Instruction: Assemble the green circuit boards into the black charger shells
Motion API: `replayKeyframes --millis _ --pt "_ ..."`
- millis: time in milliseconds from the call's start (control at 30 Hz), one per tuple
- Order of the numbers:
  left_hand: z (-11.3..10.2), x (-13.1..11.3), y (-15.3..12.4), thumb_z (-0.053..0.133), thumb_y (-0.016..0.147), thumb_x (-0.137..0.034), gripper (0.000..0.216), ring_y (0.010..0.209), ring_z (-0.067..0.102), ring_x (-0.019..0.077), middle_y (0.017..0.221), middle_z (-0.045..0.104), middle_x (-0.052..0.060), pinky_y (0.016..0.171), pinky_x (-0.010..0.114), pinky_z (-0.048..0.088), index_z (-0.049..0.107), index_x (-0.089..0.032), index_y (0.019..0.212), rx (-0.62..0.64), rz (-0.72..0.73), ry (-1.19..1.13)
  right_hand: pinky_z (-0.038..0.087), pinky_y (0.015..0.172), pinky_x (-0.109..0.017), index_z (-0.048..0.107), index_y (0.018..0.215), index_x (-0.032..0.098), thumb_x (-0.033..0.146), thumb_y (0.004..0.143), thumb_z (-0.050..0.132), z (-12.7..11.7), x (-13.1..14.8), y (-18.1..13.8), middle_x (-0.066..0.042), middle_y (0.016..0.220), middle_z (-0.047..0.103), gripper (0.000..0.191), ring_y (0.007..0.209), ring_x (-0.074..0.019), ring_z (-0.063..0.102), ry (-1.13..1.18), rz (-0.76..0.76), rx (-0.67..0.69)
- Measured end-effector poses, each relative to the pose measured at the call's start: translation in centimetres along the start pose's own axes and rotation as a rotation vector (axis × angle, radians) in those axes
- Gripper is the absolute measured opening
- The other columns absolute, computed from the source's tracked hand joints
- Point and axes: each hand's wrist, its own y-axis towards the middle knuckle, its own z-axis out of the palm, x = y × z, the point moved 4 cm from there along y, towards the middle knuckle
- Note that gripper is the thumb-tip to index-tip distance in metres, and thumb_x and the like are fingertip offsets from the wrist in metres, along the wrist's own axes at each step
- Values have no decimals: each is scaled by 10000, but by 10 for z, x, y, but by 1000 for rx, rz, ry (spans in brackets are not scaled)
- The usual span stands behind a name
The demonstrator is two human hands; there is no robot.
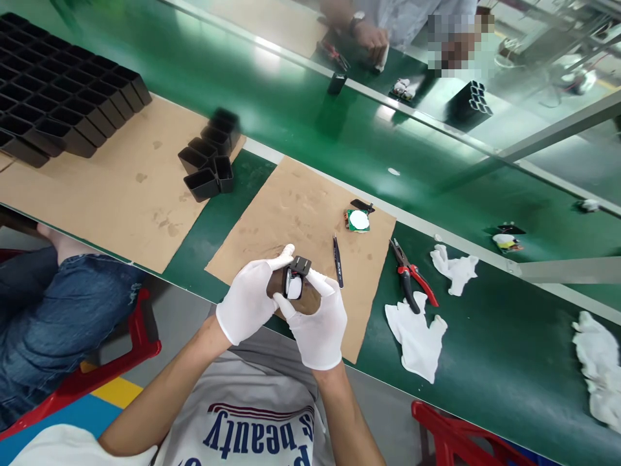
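Both my hands wear white gloves and meet over the front edge of a brown cardboard sheet [272, 207]. Between them is a small black plastic housing [285, 288] with a white part [294, 287] inside and a black cap-like piece [300, 265] at its top. My left hand [252, 298] grips the housing from the left, its fingers mostly hidden behind. My right hand [320, 320] closes on it from the right, fingertips by the black piece. Black tweezers [338, 262] lie just beyond my right hand. Farther off sits a green circuit board [358, 221] with a white round top, beside a black flat piece [362, 206].
Pliers with red-black handles [411, 275] and a white glove [418, 336] lie at right. Several black plastic cases [208, 162] and a large block of them [63, 90] stand at left. Across the bench is a co-worker's hand [372, 42]. A red stool [451, 430] stands below.
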Motion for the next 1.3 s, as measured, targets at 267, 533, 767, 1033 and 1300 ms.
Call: replayKeyframes --millis 267,533,767,1033,1300 --pt "2 3 2 526 780 80 880 1448 555 281 1593 555 64 1250 515 455 451 -252 1592 50 -25 -12 639 902 -435 616 1359 269 275 837 845 1 0 0 -83 1203 733 570 1093 -275 725 -10 1 11" --pt "1 1 1 543 771 71 885 1450 552 310 1587 560 79 1237 539 467 452 -251 1591 31 -9 1 643 888 -425 624 1348 275 269 831 851 0 1 1 -78 1194 732 564 1086 -273 729 -7 -6 5" --pt "1 0 1 544 744 75 917 1439 564 312 1573 575 80 1223 529 483 446 -256 1594 36 -15 0 655 886 -435 634 1350 272 300 830 850 0 0 1 -77 1184 747 564 1089 -282 738 -37 2 8" --pt "1 -5 3 646 805 -21 731 1331 640 306 1456 666 91 1164 517 510 530 -252 1489 -20 19 78 667 864 -351 783 1235 390 277 927 753 6 0 -15 -25 1354 740 330 1043 -256 783 -136 48 -31" --pt "-18 -21 -5 620 1019 -427 537 1296 650 303 1375 704 129 1155 534 479 469 -234 1496 -111 15 -190 667 929 -467 659 1413 236 487 1083 471 -10 -26 7 -131 1338 743 455 1165 -273 758 602 561 -63"
